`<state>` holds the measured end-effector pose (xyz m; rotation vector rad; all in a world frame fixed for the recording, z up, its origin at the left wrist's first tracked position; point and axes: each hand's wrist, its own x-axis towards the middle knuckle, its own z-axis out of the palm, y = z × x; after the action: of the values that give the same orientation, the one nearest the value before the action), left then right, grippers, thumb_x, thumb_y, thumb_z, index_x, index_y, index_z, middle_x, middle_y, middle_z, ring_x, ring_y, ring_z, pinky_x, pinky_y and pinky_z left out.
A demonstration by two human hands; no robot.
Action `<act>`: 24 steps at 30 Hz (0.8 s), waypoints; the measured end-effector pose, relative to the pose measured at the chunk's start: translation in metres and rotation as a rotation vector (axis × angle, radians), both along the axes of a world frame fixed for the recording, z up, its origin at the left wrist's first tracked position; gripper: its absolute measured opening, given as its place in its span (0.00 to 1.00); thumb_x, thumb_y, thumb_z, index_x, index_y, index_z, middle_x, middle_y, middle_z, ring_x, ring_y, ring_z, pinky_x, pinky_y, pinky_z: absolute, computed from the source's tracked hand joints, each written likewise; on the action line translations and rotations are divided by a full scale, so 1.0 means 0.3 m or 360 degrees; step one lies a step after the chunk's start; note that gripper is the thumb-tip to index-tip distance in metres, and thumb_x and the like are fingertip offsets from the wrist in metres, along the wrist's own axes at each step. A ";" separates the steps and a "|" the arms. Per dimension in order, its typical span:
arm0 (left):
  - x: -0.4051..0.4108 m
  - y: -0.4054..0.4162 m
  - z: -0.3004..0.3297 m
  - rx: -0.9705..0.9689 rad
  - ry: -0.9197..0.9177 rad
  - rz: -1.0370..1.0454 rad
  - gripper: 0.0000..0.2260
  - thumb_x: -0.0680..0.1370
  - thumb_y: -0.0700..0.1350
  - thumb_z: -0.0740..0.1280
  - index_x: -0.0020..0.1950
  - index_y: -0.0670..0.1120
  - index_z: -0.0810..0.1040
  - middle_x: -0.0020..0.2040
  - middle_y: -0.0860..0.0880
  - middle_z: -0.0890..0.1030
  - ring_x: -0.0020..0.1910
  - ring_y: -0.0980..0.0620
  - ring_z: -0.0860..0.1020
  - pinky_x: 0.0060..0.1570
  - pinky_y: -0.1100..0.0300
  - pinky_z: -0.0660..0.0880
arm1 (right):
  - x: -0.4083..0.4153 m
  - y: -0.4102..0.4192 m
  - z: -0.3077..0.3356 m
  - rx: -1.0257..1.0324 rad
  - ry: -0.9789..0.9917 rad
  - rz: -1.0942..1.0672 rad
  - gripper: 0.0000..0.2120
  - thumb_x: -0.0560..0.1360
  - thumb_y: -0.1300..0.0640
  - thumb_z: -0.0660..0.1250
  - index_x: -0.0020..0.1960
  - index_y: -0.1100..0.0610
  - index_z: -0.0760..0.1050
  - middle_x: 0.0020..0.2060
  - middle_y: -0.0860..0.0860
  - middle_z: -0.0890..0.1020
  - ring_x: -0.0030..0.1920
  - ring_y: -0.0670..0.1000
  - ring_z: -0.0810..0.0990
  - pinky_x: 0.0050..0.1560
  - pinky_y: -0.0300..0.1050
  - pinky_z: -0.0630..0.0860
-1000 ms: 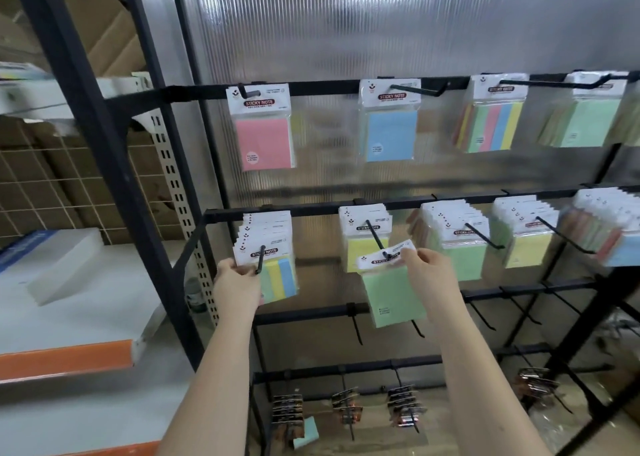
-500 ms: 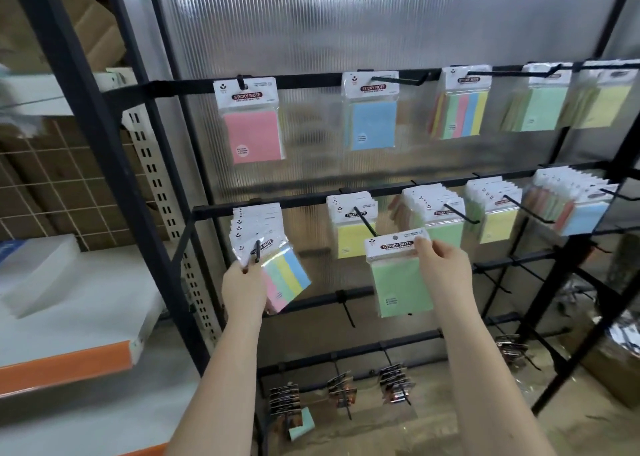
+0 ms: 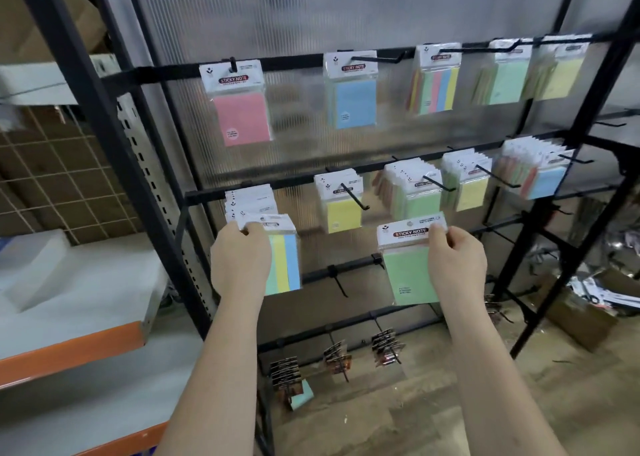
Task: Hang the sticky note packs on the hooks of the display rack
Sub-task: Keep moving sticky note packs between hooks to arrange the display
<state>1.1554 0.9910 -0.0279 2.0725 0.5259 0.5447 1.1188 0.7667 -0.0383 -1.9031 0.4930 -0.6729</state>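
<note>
A: What can you read on the packs?

B: "STICKY NOTE" in white on a red band, on the white header card of the green pack (image 3: 410, 265) and again on the pink pack (image 3: 239, 104) and blue pack (image 3: 351, 90) on the top rail. The finer print is too small to make out.

A: Who holds what?

B: The right hand (image 3: 455, 260) pinches the green pack's header at its right end, off any hook, in front of the display rack (image 3: 346, 168), below and right of the yellow pack's hook (image 3: 355, 197). The left hand (image 3: 240, 261) grips the header of the striped pack (image 3: 284, 265) at the front of the stack on the leftmost middle-rail hook.

A: Different from half a second ago?

B: The striped pack was tilted then; now it hangs nearly straight. The green pack sits further right and a little lower, away from the yellow pack's hook.

A: Which way does the green pack point?

B: Header up, face toward the camera, long axis vertical, tipped slightly with the header's right end higher.
</note>
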 end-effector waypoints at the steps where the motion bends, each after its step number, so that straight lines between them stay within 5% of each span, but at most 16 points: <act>1: -0.001 -0.015 0.012 -0.0007 -0.0008 -0.0028 0.12 0.79 0.47 0.54 0.46 0.42 0.74 0.40 0.45 0.77 0.38 0.45 0.75 0.35 0.57 0.70 | -0.006 -0.013 0.004 -0.0001 -0.0002 -0.0012 0.20 0.80 0.54 0.56 0.30 0.56 0.56 0.25 0.50 0.61 0.28 0.50 0.59 0.30 0.47 0.56; 8: -0.016 -0.174 0.080 0.0043 -0.0008 -0.0112 0.09 0.80 0.45 0.54 0.47 0.42 0.71 0.44 0.44 0.74 0.44 0.43 0.72 0.41 0.56 0.66 | -0.029 -0.174 0.021 0.0035 -0.0086 -0.0077 0.19 0.79 0.53 0.57 0.32 0.60 0.61 0.27 0.52 0.66 0.30 0.52 0.64 0.32 0.47 0.60; 11: -0.010 -0.279 0.105 0.0058 -0.0065 -0.0197 0.10 0.80 0.44 0.54 0.44 0.41 0.70 0.41 0.44 0.73 0.39 0.46 0.71 0.37 0.57 0.63 | -0.040 -0.294 0.025 0.0113 -0.0140 -0.0090 0.20 0.79 0.51 0.57 0.38 0.67 0.66 0.31 0.54 0.71 0.33 0.52 0.68 0.33 0.45 0.62; 17: 0.028 -0.582 0.128 0.0151 -0.0093 -0.0357 0.11 0.79 0.45 0.56 0.41 0.41 0.72 0.38 0.44 0.74 0.40 0.43 0.71 0.36 0.55 0.64 | -0.055 -0.633 0.062 0.0066 -0.0280 -0.0051 0.19 0.79 0.52 0.58 0.38 0.67 0.68 0.30 0.52 0.71 0.32 0.48 0.67 0.31 0.42 0.62; 24: 0.014 -0.969 0.146 0.0066 -0.0114 -0.0357 0.13 0.80 0.43 0.56 0.36 0.42 0.65 0.32 0.46 0.66 0.30 0.50 0.64 0.30 0.56 0.59 | -0.036 -0.989 0.133 -0.0006 -0.0289 0.0169 0.19 0.80 0.52 0.59 0.38 0.68 0.70 0.31 0.53 0.70 0.26 0.43 0.65 0.23 0.34 0.58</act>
<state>1.1595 0.7002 0.0159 2.1089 0.2378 0.4984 1.1078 0.4699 0.0016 -1.8369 0.2744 -0.7680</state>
